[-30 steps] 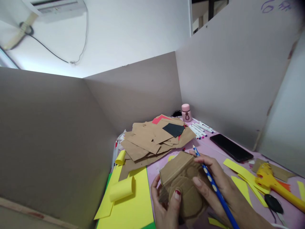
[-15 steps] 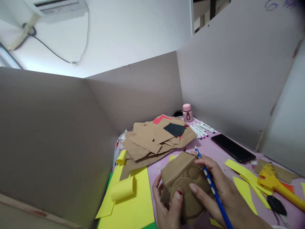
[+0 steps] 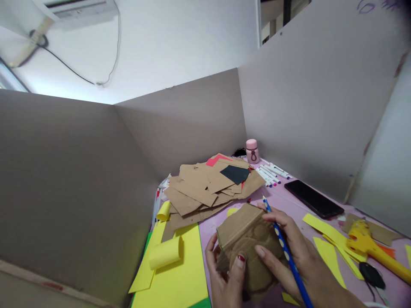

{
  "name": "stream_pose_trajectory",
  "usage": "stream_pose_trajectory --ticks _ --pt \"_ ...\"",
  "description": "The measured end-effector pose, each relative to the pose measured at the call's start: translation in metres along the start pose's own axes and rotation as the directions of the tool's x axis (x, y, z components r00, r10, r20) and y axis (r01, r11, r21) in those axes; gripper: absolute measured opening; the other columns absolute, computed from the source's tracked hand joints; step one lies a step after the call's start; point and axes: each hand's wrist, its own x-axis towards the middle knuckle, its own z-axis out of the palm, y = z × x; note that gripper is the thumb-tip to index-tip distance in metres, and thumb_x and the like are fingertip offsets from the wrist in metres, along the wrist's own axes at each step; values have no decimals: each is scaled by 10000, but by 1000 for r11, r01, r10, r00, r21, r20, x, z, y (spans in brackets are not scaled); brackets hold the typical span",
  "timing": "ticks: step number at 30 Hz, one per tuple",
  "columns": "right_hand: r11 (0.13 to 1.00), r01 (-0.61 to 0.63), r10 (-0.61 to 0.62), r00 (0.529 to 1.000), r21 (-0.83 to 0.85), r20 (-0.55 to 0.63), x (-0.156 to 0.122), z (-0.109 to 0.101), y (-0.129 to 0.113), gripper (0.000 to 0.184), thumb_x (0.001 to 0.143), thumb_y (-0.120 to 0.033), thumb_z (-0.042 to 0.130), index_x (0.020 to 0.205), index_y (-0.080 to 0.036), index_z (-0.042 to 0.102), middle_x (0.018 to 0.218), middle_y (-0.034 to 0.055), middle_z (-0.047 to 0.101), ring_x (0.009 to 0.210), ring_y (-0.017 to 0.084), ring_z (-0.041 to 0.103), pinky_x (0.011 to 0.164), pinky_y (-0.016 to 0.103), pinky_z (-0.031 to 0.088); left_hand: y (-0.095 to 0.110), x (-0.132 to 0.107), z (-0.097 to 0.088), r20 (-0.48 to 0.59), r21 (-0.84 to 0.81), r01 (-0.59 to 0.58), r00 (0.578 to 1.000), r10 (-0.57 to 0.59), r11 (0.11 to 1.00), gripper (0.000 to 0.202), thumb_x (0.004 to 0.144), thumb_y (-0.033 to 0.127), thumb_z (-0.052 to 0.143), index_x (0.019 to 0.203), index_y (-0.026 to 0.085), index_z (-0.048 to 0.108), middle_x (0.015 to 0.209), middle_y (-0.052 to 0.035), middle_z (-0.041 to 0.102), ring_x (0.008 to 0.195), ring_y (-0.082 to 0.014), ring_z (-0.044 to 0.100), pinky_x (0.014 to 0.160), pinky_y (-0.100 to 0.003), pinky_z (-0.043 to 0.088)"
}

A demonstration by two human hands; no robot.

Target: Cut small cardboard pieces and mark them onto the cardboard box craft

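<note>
Both my hands hold a brown cardboard piece (image 3: 244, 233) low in the middle of the view, above the pink table (image 3: 282, 196). My left hand (image 3: 224, 278) grips its lower edge, thumb pressed on the front face. My right hand (image 3: 289, 252) presses fingers against the cardboard's right side and also keeps a blue pencil (image 3: 284, 252) tucked between its fingers, tip pointing up and away. The cardboard has a folded box-like top and a rounded lower flap.
A heap of brown cardboard scraps (image 3: 208, 188) with a black square lies behind. Yellow paper (image 3: 180, 273) and a rolled yellow strip sit at left. Markers (image 3: 271, 173), a pink bottle (image 3: 252, 151), a phone (image 3: 313, 199), yellow strips and a yellow glue gun (image 3: 369, 246) lie right. Grey partition walls enclose the desk.
The hands and cardboard barely shifted; my left thumb slid slightly on the cardboard face. The view itself drifted a little.
</note>
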Motion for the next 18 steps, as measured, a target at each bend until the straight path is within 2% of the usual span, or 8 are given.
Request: stream_pose_trajectory --ticks 9,13,18 --pt "1000 11 -11 1000 -13 -3 0 1 2 349 892 -272 486 1213 -289 351 1246 67 502 1081 235 571 902 385 481 5 -2 2 -13 -26 27 1000 -27 999 790 589 497 773 1228 178 437 1116 -159 650 898 -299 694 765 -364 533" --pt "994 89 -89 996 -61 4 0 1 7 372 895 -275 497 1232 -283 340 1245 80 500 1084 242 571 873 375 497 6 -2 4 -7 -29 27 1000 -27 999 802 583 523 774 1219 172 434 1109 -162 660 922 -298 691 785 -354 529" --pt "999 28 -28 1000 -16 -6 0 1 2 338 897 -279 477 1212 -292 354 1230 64 507 1087 237 558 898 382 477 10 -3 6 -22 -15 9 1000 -9 1000 747 599 477 763 1199 163 447 1106 -176 670 899 -299 699 756 -357 539"
